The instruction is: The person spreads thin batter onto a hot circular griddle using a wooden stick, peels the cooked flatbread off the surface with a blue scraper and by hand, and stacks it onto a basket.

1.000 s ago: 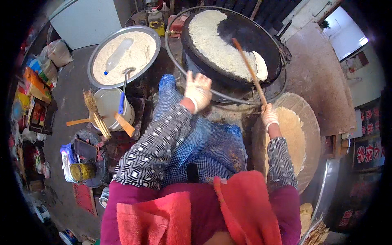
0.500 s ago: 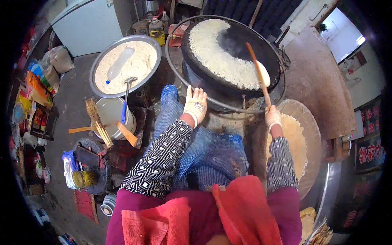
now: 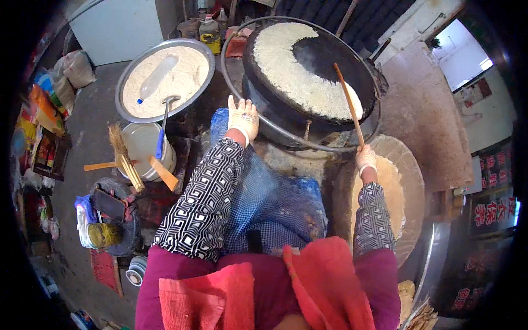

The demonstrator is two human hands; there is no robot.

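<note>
A round black griddle holds a pale crescent of batter along its left and near side; the far right part is bare black. My right hand, in a thin pale glove, is closed round the lower end of a long wooden batter scraper. The scraper slants up over the griddle's right side, beside a thick white lump of batter. My left hand, gloved too, has its fingers stretched out at the metal ring around the griddle; whether it presses on the ring I cannot tell.
Left of the griddle stands a wide metal basin of batter with a plastic bottle and a blue-handled ladle. Below it, a white bucket bears a straw brush. Thin flatbreads lie on a round tray at right.
My left hand has shifted left and away from me along the ring. The scraper's angle is slightly steeper, its tip still over the griddle. The whole view has moved a little.
</note>
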